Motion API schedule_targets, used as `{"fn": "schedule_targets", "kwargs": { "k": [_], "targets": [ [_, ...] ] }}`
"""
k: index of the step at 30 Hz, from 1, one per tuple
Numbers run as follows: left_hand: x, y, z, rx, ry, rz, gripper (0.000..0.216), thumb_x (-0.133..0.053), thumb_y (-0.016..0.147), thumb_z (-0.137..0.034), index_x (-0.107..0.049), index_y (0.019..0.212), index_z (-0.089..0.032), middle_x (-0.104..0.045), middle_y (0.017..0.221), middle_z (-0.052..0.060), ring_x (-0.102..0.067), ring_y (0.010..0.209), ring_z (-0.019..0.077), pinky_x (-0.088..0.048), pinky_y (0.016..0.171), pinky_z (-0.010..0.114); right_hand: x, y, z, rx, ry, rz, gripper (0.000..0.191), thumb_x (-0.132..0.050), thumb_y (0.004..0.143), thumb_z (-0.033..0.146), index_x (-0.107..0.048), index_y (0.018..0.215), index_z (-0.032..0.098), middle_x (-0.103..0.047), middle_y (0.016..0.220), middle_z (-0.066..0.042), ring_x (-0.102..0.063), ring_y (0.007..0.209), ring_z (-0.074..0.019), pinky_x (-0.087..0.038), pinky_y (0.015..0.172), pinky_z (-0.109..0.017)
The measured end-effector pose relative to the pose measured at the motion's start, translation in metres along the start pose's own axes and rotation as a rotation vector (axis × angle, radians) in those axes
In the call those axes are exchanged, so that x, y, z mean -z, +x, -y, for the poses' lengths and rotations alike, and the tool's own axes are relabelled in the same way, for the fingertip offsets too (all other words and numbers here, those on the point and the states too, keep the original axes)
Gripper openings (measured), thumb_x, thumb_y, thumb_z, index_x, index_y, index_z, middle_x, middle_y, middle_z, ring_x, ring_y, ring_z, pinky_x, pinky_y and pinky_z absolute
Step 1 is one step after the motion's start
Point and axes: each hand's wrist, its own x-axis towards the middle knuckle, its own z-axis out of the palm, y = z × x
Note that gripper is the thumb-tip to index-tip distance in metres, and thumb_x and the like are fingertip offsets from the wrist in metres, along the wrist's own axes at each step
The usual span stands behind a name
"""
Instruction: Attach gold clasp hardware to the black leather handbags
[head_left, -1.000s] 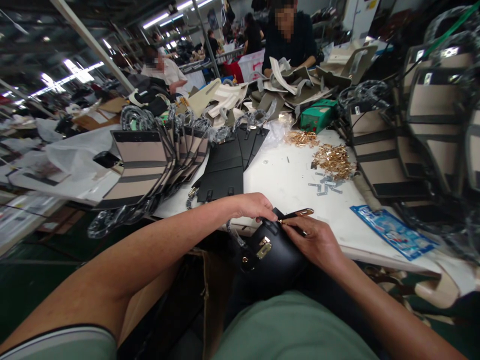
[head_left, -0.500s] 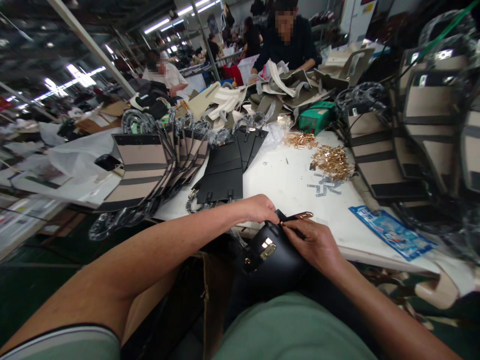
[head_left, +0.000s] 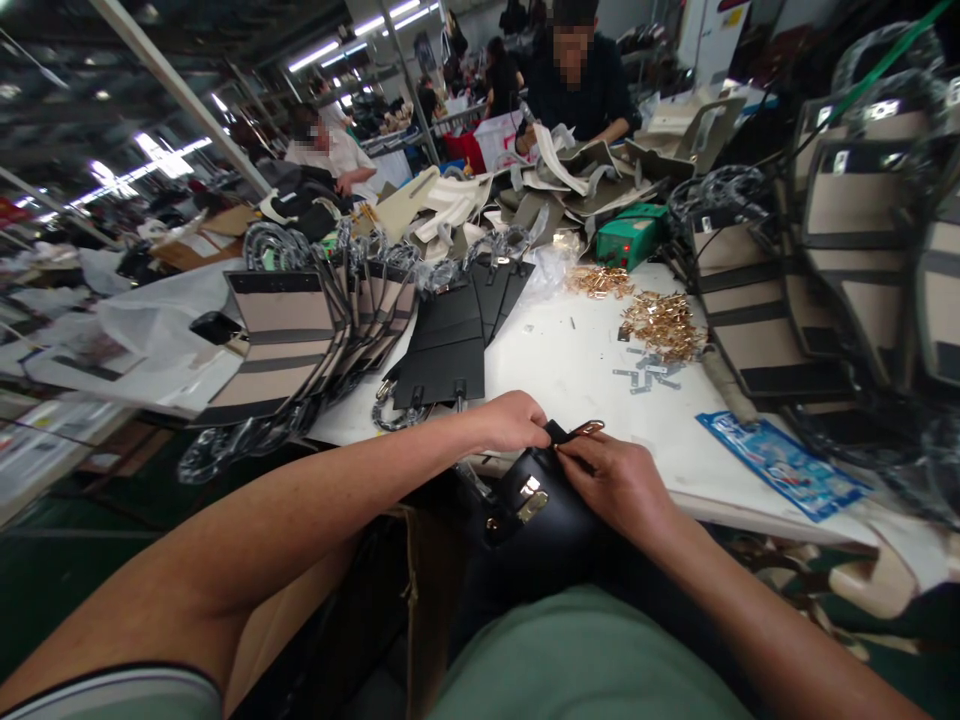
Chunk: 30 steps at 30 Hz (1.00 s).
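A small black bag [head_left: 551,525] with a gold clasp [head_left: 531,499] rests against my lap at the near edge of the white table [head_left: 570,365]. My left hand [head_left: 512,421] is closed on the bag's top edge. My right hand [head_left: 611,480] pinches the black strap with its gold end piece [head_left: 583,430], which sticks out over the table edge. The fingertips of the two hands almost meet at the strap's base.
Flat black bag panels [head_left: 450,340] lie ahead. Beige and black striped bags [head_left: 289,330] stand at left and more [head_left: 757,300] at right. Loose gold fittings [head_left: 664,322], a green box [head_left: 630,235] and a blue packet [head_left: 784,465] sit on the table. Other people work at the far side.
The gold-tipped strap has tilted and drawn in closer to my hands. My right hand has slid up toward my left. The bag has stayed in place.
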Motion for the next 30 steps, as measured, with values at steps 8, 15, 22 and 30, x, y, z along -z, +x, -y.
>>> {"fn": "schedule_targets", "kwargs": {
  "k": [8,15,22,30],
  "targets": [
    [-0.009,0.002,-0.002,0.066,0.106,-0.039,0.017,-0.063,0.06,-0.024,-0.052,0.048,-0.02,-0.037,0.043,-0.005,-0.035,0.049,0.0121,-0.02,0.049,0.028,0.0,-0.006,0.007,0.041,-0.081,0.008,0.021,-0.051,0.093,0.021,-0.071,0.087,0.023,-0.073,0.091,-0.002,-0.069,0.076,-0.016,-0.041,0.061,-0.025],
    [-0.021,-0.001,-0.008,0.051,0.311,-0.141,0.011,-0.062,0.067,-0.028,-0.068,0.06,-0.022,-0.056,0.055,0.002,-0.045,0.053,0.0164,-0.026,0.053,0.028,0.003,0.0,0.014,-0.006,-0.269,0.1,0.017,-0.053,0.09,0.02,-0.067,0.08,0.023,-0.073,0.085,-0.002,-0.067,0.069,-0.0165,-0.033,0.054,-0.027],
    [-0.011,-0.012,-0.002,0.003,0.069,-0.078,0.017,-0.058,0.07,-0.027,-0.058,0.055,-0.019,-0.046,0.05,-0.003,-0.04,0.051,0.0131,-0.025,0.052,0.026,-0.012,-0.007,0.003,0.028,-0.131,-0.041,0.019,-0.053,0.093,0.023,-0.068,0.082,0.022,-0.073,0.082,-0.004,-0.069,0.07,-0.0174,-0.042,0.058,-0.027],
    [-0.008,-0.022,0.01,0.09,-0.503,0.157,0.028,-0.068,0.066,-0.035,-0.051,0.054,-0.017,-0.044,0.048,-0.006,-0.039,0.047,0.0083,-0.03,0.049,0.022,-0.015,-0.025,-0.018,0.054,0.328,-0.096,0.013,-0.058,0.093,0.027,-0.071,0.092,0.024,-0.075,0.085,-0.003,-0.069,0.075,-0.0172,-0.053,0.068,-0.028]
  ]
}}
